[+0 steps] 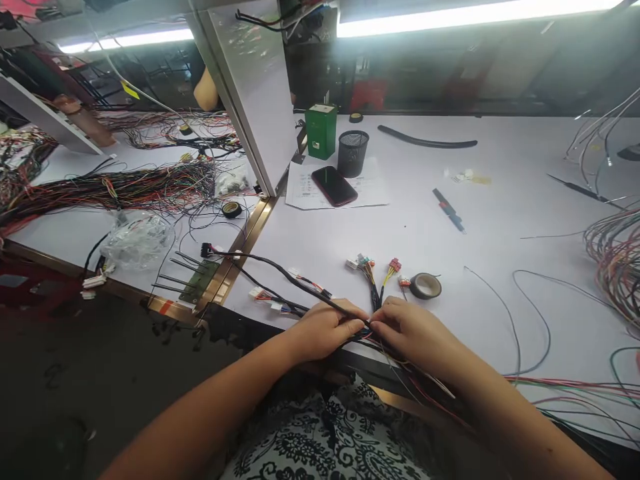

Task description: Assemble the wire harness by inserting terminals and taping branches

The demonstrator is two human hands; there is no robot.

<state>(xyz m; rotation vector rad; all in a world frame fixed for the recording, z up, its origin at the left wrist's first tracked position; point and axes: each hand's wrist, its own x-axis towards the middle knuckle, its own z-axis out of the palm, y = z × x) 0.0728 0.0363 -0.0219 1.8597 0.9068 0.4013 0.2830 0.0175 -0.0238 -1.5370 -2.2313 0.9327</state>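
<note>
A black-sleeved wire harness (280, 268) runs from a black connector (206, 250) at the left to the table's front edge. My left hand (330, 327) pinches it near its branching point. Close beside, my right hand (403, 323) has its fingertips closed on the same spot of the bundle, thumbs nearly touching. Short branches with white and teal connectors (361, 263) and a red connector (395, 265) stick out beyond the hands. Other branches with white connectors (256, 293) lie left. Loose coloured wires trail off to the right under my right hand.
A roll of black tape (426, 286) lies right of the connectors. Farther back are a phone (334, 185), a mesh cup (353, 153), a green box (321, 131) and a cutter (449, 210). Wire bundles (613, 247) lie right; more wires (110, 190) lie left beyond a partition (255, 87).
</note>
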